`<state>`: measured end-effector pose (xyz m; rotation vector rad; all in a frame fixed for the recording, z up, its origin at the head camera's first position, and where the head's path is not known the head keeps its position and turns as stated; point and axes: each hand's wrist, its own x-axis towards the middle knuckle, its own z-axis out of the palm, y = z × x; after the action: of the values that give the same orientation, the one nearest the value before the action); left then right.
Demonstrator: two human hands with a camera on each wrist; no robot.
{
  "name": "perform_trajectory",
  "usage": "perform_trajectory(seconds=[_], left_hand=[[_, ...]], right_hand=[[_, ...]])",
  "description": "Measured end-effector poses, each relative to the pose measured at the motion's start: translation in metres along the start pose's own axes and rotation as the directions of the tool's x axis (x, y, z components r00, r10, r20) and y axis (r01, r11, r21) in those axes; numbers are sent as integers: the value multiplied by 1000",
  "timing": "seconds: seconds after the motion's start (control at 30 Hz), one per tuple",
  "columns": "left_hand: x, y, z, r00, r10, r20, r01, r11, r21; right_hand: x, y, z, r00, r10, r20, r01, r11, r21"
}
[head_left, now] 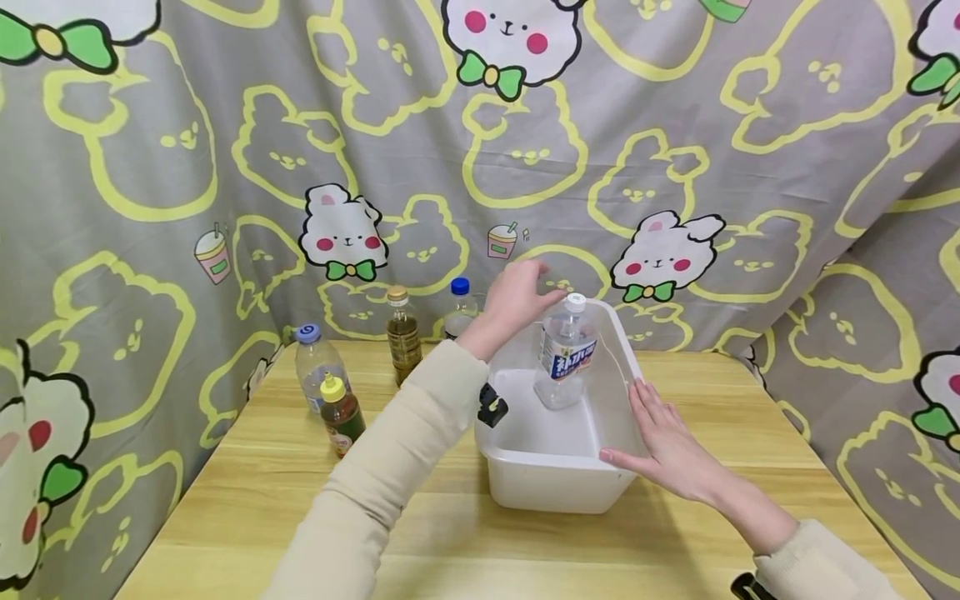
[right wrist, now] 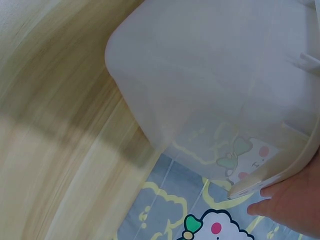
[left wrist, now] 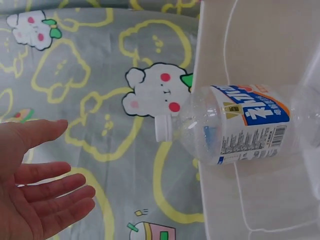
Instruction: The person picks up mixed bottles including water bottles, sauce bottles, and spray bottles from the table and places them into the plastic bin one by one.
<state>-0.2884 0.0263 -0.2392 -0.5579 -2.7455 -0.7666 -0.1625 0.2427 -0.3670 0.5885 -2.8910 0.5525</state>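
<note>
A person in cream sleeves (head_left: 375,479) works at a pale wooden counter (head_left: 435,542). Nearest me, the right hand (head_left: 663,437) rests on the near right corner of a white plastic bin (head_left: 555,486), its grip spread wide, thumb on the front rim and fingers along the right side. Inside the bin stands a clear, white-capped bottle (head_left: 564,367), upright, with a blue label. The left hand (head_left: 517,298) hovers beside its cap without touching, grip wide and holding nothing. Left of the bin, on the counter, stands a dark, yellow-capped bottle (head_left: 344,422); just behind it, a clear bottle with a lavender cap (head_left: 318,367). Farther back are a tan-capped bottle of brown liquid (head_left: 403,340) and a partly hidden, blue-capped bottle (head_left: 461,308). Beyond hangs a grey curtain (head_left: 420,158) printed with cartoon animals.
</note>
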Motion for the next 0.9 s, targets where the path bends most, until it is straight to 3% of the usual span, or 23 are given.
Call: perform_trajectory(seconds=[0.27, 0.57, 0.73, 0.9], left_hand=[[-17, -18, -7, 999, 10, -48, -14, 997, -81], [-37, -47, -5, 990, 32, -137, -51, 989, -138], [-44, -60, -3, 989, -8, -146, -14, 990, -144], [-49, -75, 3, 978, -41, -204, 10, 988, -152]], right_hand=[[0, -1, -1, 1000, -8, -11, 8, 1000, 3], [-1, 1, 0, 1000, 8, 4, -8, 1000, -1], [-1, 1, 1, 1000, 6, -2, -6, 1000, -3], [-1, 1, 1, 1000, 3, -3, -3, 1000, 5]])
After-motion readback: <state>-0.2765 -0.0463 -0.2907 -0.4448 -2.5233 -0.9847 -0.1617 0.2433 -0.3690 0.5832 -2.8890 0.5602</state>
